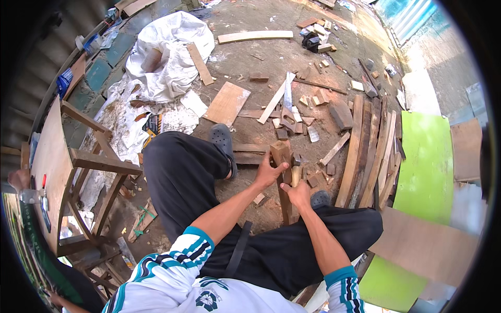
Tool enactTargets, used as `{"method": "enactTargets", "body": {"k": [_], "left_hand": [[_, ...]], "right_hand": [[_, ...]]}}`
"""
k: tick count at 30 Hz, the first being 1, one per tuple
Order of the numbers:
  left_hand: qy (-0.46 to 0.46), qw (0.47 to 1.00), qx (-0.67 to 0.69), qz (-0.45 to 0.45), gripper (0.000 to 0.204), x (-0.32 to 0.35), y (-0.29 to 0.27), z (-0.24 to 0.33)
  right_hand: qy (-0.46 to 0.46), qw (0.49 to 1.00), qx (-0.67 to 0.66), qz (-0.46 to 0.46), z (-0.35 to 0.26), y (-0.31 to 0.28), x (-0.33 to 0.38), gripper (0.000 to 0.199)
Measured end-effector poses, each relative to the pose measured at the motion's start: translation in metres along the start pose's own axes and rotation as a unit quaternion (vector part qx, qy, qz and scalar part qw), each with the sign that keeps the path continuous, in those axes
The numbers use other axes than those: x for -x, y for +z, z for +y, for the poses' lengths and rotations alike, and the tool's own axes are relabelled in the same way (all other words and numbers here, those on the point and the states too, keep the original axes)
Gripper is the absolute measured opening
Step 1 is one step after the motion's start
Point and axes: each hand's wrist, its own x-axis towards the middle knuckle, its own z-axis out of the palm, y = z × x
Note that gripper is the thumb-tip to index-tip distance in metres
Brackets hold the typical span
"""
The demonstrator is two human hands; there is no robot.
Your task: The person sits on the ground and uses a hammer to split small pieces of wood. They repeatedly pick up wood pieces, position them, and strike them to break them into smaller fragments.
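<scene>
My left hand (pixel 269 169) is wrapped around the upper part of a brown wooden post (pixel 284 195) that slants between my legs. In my right hand (pixel 298 194) is a hammer (pixel 296 175), gripped by its pale wooden handle. The hammer's dark metal head sits right beside the post, close to my left fingers; whether it touches the wood I cannot tell. Beyond the post lies a handsaw (pixel 287 107) with a wooden handle, among small wood offcuts.
Long wooden strips (pixel 360 151) lie at my right, by a lime-green panel (pixel 424 167). A white sack (pixel 169 57) and a flat board (pixel 227 103) are ahead. At left, another person's sleeve (pixel 39 250) is beside a wooden table (pixel 51 167) with pliers (pixel 45 206) on it.
</scene>
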Motion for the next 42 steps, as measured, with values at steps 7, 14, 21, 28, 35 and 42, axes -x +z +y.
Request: {"method": "enactTargets", "body": {"k": [7, 14, 21, 28, 35, 42], "left_hand": [[-0.029, 0.997, 0.052, 0.057, 0.077, -0.019, 0.012, -0.019], [-0.085, 0.995, 0.019, 0.050, 0.080, -0.078, 0.005, -0.030], [-0.144, 0.989, 0.034, -0.014, 0.091, -0.108, 0.020, -0.028], [-0.163, 0.985, 0.053, -0.035, 0.091, -0.137, 0.011, -0.067], [-0.219, 0.975, -0.031, -0.003, 0.088, -0.148, 0.019, -0.060], [-0.267, 0.962, -0.012, -0.062, 0.090, -0.141, 0.040, -0.060]], "right_hand": [[0.044, 0.997, -0.047, -0.030, 0.035, 0.011, -0.017, 0.046], [0.064, 0.993, -0.098, -0.023, 0.060, -0.007, -0.006, 0.033], [0.113, 0.964, -0.241, 0.000, 0.098, -0.047, 0.036, 0.020], [0.205, 0.909, -0.362, -0.038, 0.099, -0.057, 0.053, 0.018], [0.178, 0.929, -0.323, -0.018, 0.095, -0.068, 0.054, 0.020], [0.165, 0.951, -0.261, -0.007, 0.102, -0.070, 0.047, 0.020]]}}
